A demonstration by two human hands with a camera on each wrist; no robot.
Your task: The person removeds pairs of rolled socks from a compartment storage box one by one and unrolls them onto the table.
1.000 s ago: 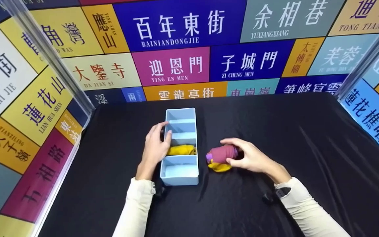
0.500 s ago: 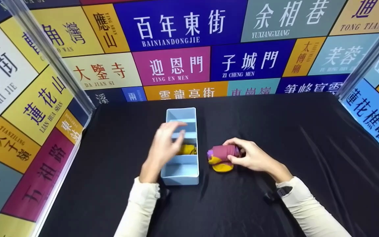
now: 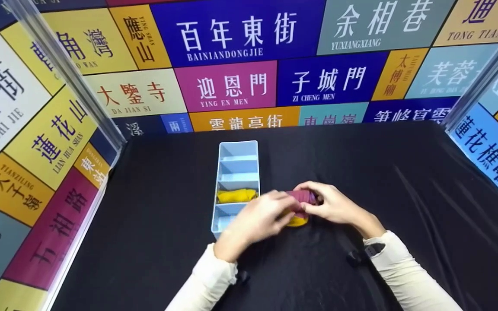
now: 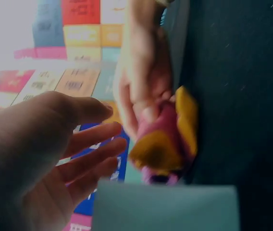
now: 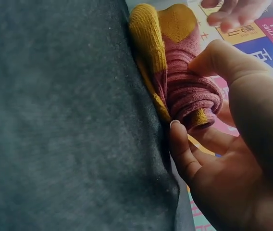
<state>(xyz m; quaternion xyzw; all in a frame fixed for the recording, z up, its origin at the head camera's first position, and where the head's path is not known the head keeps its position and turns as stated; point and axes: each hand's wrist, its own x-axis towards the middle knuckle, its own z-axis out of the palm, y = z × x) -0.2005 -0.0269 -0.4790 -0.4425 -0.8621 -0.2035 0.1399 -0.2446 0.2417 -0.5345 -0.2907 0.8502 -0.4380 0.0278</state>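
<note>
A rolled pair of mauve socks with yellow toes or heels (image 5: 182,72) lies on the black cloth, right of a light-blue divided box (image 3: 237,150). My right hand (image 3: 333,206) grips the roll's right end between thumb and fingers. From the left, my left hand (image 3: 258,219) comes up to the socks' other end, partly covering them in the head view. In the left wrist view its thumb and fingers (image 4: 95,137) are spread, with a gap before the socks. A yellow rolled sock-like bundle (image 3: 235,196) sits in the box's third compartment from the back.
Black cloth (image 3: 383,172) covers the table, with some creases at the right. Panels printed with street names (image 3: 236,34) stand behind and at both sides. Clear corner posts (image 3: 74,82) rise at the back.
My left hand has left the box's left side, passed over it and reached rightward to the socks. My right hand keeps its grip, almost in place.
</note>
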